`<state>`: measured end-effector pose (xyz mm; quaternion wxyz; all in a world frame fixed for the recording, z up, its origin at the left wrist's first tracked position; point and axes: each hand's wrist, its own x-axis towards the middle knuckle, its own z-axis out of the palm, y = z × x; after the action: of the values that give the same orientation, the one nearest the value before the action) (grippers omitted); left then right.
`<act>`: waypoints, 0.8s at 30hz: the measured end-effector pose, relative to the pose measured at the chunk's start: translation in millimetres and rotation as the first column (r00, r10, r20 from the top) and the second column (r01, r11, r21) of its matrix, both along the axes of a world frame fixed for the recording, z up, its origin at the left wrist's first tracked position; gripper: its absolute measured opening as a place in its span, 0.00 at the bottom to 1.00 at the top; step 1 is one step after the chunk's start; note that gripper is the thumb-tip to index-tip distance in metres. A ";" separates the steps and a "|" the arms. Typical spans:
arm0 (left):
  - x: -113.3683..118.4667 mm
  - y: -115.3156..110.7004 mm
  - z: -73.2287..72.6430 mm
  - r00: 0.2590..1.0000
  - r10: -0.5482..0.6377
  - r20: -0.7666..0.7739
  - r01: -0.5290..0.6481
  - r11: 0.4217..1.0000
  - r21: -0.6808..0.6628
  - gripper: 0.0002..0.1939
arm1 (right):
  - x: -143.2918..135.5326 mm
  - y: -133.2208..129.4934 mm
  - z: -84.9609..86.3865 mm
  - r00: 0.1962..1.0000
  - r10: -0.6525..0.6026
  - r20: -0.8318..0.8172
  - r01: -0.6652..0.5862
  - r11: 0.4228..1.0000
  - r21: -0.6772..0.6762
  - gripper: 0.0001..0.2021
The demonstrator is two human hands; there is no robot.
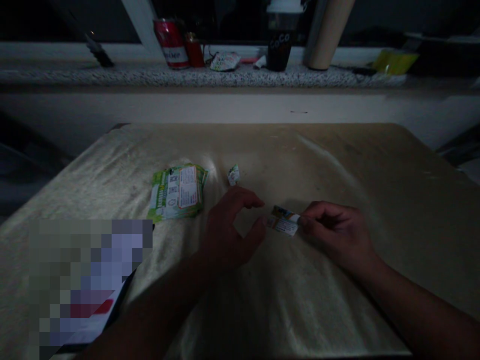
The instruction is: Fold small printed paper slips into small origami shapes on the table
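Observation:
A small printed card or packet point(284, 221) is pinched at its right end by my right hand point(335, 227), low over the table. My left hand point(234, 225) is on the other side, thumb and fingers apart, with its fingertips close to the left end of the card and nothing visible between them. Just beyond my left hand lies a small crumpled wrapper point(233, 175). Several green and white printed packets point(178, 192) lie stacked to the left, the top one showing text and square codes.
The table point(330, 165) has a creased cloth cover. A device with a pixelated screen point(97, 300) lies at the lower left. Behind, the stone sill point(131, 76) holds a red can point(171, 44), a dark cup point(279, 42), a tan cylinder point(330, 35) and a yellow item point(394, 61).

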<state>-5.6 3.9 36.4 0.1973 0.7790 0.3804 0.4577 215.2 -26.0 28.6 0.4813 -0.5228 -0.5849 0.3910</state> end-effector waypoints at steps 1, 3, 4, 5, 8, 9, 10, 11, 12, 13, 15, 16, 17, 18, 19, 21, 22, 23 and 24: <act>0.8 -0.2 -2.0 1.000 0.002 0.002 -0.002 0.999 -0.051 0.08 | -0.2 0.2 -0.1 0.999 0.003 -0.033 -0.004 0.999 -0.037 0.08; 2.5 -0.1 -7.2 1.000 -0.024 0.018 0.027 0.984 -0.177 0.09 | -1.2 0.2 -0.2 0.997 0.021 -0.077 -0.027 0.996 -0.081 0.09; 3.5 0.0 -10.1 0.998 -0.046 0.037 0.054 0.966 -0.252 0.09 | -1.8 0.2 -0.3 0.995 0.034 -0.091 -0.043 0.995 -0.094 0.10; 4.5 -0.1 -12.8 0.996 -0.061 0.070 0.081 0.940 -0.332 0.09 | -2.4 0.4 -0.4 0.994 0.047 -0.103 -0.058 0.993 -0.103 0.10; 7.4 -1.6 -18.8 0.980 -0.079 0.183 0.164 0.841 -0.515 0.09 | -3.1 1.5 -0.7 0.990 0.080 -0.114 -0.093 0.989 -0.117 0.11; 8.2 -2.2 -19.5 0.975 -0.079 0.206 0.180 0.823 -0.538 0.08 | -3.0 1.9 -0.8 0.990 0.085 -0.112 -0.098 0.988 -0.121 0.11; 8.9 -2.8 -19.5 0.973 -0.076 0.218 0.187 0.817 -0.545 0.08 | -2.9 2.1 -1.0 0.990 0.088 -0.108 -0.101 0.987 -0.123 0.10; 9.4 -3.3 -18.9 0.973 -0.071 0.222 0.183 0.820 -0.542 0.07 | -2.7 2.3 -1.3 0.991 0.087 -0.105 -0.100 0.988 -0.121 0.10; 9.9 -3.7 -17.7 0.973 -0.068 0.221 0.178 0.827 -0.534 0.06 | -2.7 2.2 -1.7 0.991 0.089 -0.100 -0.101 0.988 -0.119 0.10; 10.4 -4.0 -16.2 0.974 -0.069 0.217 0.176 0.833 -0.525 0.06 | -2.9 1.8 -2.4 0.991 0.094 -0.094 -0.105 0.988 -0.114 0.09; 11.6 -4.8 -13.3 0.978 -0.094 0.186 0.176 0.850 -0.497 0.06 | -4.2 0.4 -4.0 0.990 0.116 -0.075 -0.123 0.988 -0.092 0.08; 12.3 -5.4 -12.3 0.981 -0.112 0.157 0.173 0.871 -0.460 0.06 | -5.2 -0.5 -4.8 0.990 0.128 -0.058 -0.132 0.989 -0.067 0.07; 13.1 -6.0 -11.8 0.985 -0.132 0.115 0.167 0.900 -0.403 0.06 | -6.5 -1.5 -5.6 0.990 0.139 -0.029 -0.140 0.990 -0.032 0.07; 13.9 -6.6 -11.8 0.987 -0.149 0.066 0.163 0.931 -0.326 0.06 | -7.9 -2.5 -6.3 0.989 0.148 0.011 -0.148 0.989 0.016 0.06; 14.8 -7.2 -12.2 0.986 -0.163 0.014 0.162 0.958 -0.236 0.05 | -9.2 -3.5 -6.6 0.986 0.155 0.063 -0.159 0.985 0.071 0.06; 16.5 -7.9 -13.5 0.979 -0.185 -0.081 0.180 0.981 -0.069 0.03 | -11.3 -5.3 -6.4 0.970 0.165 0.177 -0.197 0.964 0.181 0.07; 17.2 -8.1 -14.0 0.974 -0.193 -0.115 0.193 0.981 -0.011 0.02 | -11.9 -6.0 -6.0 0.960 0.171 0.224 -0.221 0.949 0.224 0.07; 17.8 -8.0 -14.2 0.970 -0.195 -0.142 0.202 0.979 0.035 0.02 | -12.2 -6.7 -5.3 0.950 0.176 0.259 -0.243 0.935 0.257 0.07; 18.3 -7.9 -14.2 0.968 -0.193 -0.163 0.206 0.976 0.071 0.02 | -12.4 -7.4 -4.5 0.942 0.181 0.283 -0.262 0.923 0.281 0.07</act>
<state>12.8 -3.9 22.2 0.1778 0.8546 0.2938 0.3895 202.8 -33.4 24.1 0.4325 -0.4147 -0.7517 0.2755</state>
